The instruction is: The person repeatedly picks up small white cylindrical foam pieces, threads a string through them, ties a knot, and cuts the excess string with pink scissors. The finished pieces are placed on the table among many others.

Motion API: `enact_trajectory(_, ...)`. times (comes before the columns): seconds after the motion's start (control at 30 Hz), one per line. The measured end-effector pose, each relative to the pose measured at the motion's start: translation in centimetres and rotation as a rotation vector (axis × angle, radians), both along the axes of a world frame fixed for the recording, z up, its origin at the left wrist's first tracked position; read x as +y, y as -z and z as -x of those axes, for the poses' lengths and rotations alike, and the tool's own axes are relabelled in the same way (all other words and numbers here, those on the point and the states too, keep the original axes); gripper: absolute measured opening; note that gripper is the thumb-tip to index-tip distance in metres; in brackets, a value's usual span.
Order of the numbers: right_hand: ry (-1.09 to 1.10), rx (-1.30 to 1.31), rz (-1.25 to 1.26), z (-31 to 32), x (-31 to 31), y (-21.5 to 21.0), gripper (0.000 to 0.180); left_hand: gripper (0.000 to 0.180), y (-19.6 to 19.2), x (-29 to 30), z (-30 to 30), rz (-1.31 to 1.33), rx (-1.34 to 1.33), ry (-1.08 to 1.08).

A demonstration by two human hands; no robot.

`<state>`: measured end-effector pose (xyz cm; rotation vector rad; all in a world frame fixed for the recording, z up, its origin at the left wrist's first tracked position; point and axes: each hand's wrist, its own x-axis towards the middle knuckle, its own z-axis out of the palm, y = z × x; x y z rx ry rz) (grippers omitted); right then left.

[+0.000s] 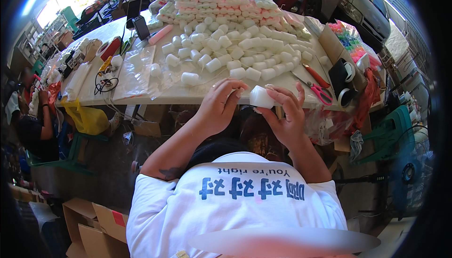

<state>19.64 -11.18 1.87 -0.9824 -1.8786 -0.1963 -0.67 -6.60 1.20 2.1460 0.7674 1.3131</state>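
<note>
My right hand [288, 116] grips a short white cylinder [262, 97] between thumb and fingers, just off the table's near edge. To its left, my left hand [220, 101] has its fingertips pinched together, apart from the cylinder. Whatever lies in that pinch is too small to make out. Beyond both hands, a large heap of similar white cylinders [226, 51] covers the middle of the white table [160, 99]. One loose cylinder [189, 79] lies nearest my left hand. Scissors with pink handles [322, 93] and a red-handled tool [316, 76] rest to the right.
Packed bags of pink and pale green pieces [221, 4] are stacked at the back. Clear plastic bags [134, 75] lie on the left. Rolls of tape [347, 84] stand at the right edge. Another person [40, 126] sits far left. Cardboard boxes [96, 225] stand lower left.
</note>
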Motion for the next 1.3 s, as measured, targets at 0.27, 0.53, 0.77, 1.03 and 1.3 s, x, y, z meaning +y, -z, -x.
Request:
enact_trajectory(0.27,0.016,-0.106,-0.074,-0.3,-0.1,-0.7,0.038,0.015,-1.2,-0.8,0.0,-0.253,0.180,-0.095)
enact_trajectory(0.53,0.004,-0.175,-0.074,-0.5,-0.2,-1.1,0.036,0.014,-1.9,0.0,0.6,-0.348,0.246,-0.046)
enact_trajectory(0.77,0.016,-0.162,-0.089,0.0,-0.1,-1.1,0.036,0.013,-1.8,0.0,0.0,-0.409,0.204,-0.140)
enact_trajectory(1.03,-0.022,-0.014,-0.022,0.0,0.2,-0.6,0.040,0.013,-2.1,1.1,0.8,-0.443,0.195,-0.233)
enact_trajectory(1.3,-0.032,0.087,-0.045,0.0,0.7,-1.3,0.043,0.021,-0.2,1.2,0.8,0.721,-0.519,0.271)
